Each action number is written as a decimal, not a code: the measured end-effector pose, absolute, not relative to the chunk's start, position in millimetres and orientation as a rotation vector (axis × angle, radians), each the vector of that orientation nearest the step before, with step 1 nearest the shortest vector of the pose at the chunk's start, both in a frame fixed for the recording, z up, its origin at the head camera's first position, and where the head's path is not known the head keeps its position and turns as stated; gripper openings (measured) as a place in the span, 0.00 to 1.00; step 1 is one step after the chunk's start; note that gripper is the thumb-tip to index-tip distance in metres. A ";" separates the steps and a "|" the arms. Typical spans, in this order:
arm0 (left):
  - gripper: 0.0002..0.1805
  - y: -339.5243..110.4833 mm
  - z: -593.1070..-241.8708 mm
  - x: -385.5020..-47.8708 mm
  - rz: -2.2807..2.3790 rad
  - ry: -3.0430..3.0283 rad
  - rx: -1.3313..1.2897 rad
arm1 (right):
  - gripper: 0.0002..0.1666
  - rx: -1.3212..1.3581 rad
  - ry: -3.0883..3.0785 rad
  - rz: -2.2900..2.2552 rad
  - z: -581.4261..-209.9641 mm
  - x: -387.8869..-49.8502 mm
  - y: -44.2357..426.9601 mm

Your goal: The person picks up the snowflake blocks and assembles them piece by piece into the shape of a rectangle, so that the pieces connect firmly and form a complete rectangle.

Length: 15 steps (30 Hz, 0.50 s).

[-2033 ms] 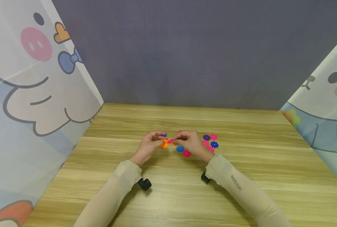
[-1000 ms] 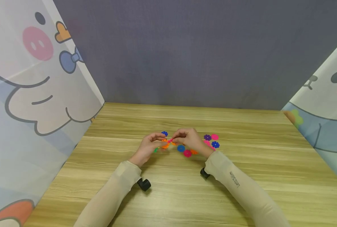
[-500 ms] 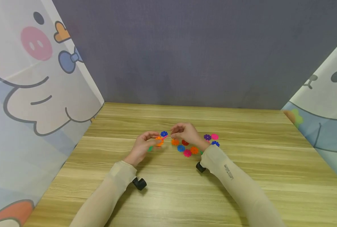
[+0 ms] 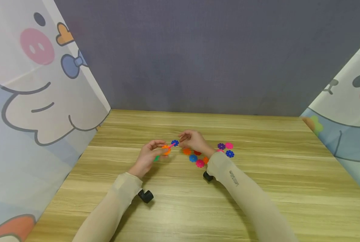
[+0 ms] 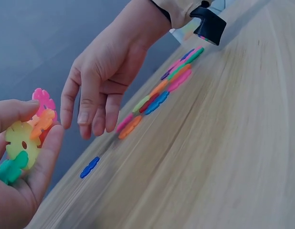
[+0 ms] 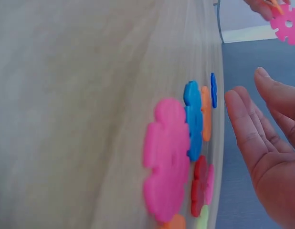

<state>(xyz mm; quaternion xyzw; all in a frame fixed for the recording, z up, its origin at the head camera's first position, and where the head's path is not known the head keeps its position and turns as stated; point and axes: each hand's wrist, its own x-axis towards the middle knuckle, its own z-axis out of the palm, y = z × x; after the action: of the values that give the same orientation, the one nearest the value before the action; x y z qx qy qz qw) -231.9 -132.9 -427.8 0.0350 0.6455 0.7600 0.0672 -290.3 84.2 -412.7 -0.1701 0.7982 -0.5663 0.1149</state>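
My left hand (image 4: 146,157) pinches a small chain of joined plastic snowflake discs above the wooden table. In the left wrist view the chain shows a green disc (image 5: 13,167), a yellow disc (image 5: 15,136), an orange disc (image 5: 43,123) and a pink disc (image 5: 43,100) at the far end. My right hand (image 4: 194,141) hovers to the right of the chain, fingers loosely bent, holding nothing. A dark blue disc (image 5: 89,167) lies flat on the table by itself, below and between the hands.
Several loose discs lie right of the hands, among them a light blue disc (image 4: 193,158), a magenta disc (image 4: 200,163), a purple disc (image 4: 221,146) and another dark blue disc (image 4: 229,154). A grey panel (image 4: 198,67) stands behind the table (image 4: 180,208).
Both hands were together at the pink disc. The right hand has let go of it and come away; the left hand has moved left with the chain, and the right has lately drifted left too.
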 end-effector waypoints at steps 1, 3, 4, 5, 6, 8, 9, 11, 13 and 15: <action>0.22 -133.5 -427.7 -231.9 2.291 1.947 0.105 | 0.22 -0.484 2.336 -1.666 -414.0 -291.6 83.4; 0.21 -134.7 -428.2 -232.1 2.298 1.943 0.102 | 0.22 -0.456 2.334 -1.672 -416.1 -294.3 81.4; 0.21 -135.2 -428.3 -232.2 2.304 1.938 0.098 | 0.22 -0.443 2.340 -1.671 -416.7 -295.3 80.4; 0.21 -135.7 -428.5 -232.3 2.305 1.935 0.098 | 0.22 -0.423 2.344 -1.668 -416.7 -296.1 79.1; 0.21 -136.2 -428.7 -232.5 2.304 1.937 0.098 | 0.22 -0.408 2.353 -1.661 -417.2 -297.1 78.0; 0.21 -136.8 -428.7 -232.5 2.302 1.938 0.093 | 0.23 -0.380 2.370 -1.645 -417.8 -299.0 75.4; 0.21 -137.0 -428.7 -232.5 2.300 1.939 0.094 | 0.23 -0.367 2.380 -1.637 -417.9 -299.8 74.1; 0.20 -137.2 -428.4 -232.6 2.296 1.940 0.094 | 0.23 -0.344 2.402 -1.616 -418.0 -301.3 71.7; 0.20 -137.2 -428.4 -232.8 2.296 1.937 0.098 | 0.23 -0.340 2.435 -1.589 -418.0 -302.2 69.2; 0.19 -137.0 -428.5 -233.0 2.299 1.935 0.103 | 0.23 -0.337 2.474 -1.554 -418.0 -302.7 66.5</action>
<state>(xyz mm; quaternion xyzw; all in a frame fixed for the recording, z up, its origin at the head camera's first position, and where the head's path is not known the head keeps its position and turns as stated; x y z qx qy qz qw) -233.0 -137.0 -428.5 0.0341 0.6420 0.7630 0.0673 -302.7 66.5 -418.0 -0.1141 0.8370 -0.5257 0.1000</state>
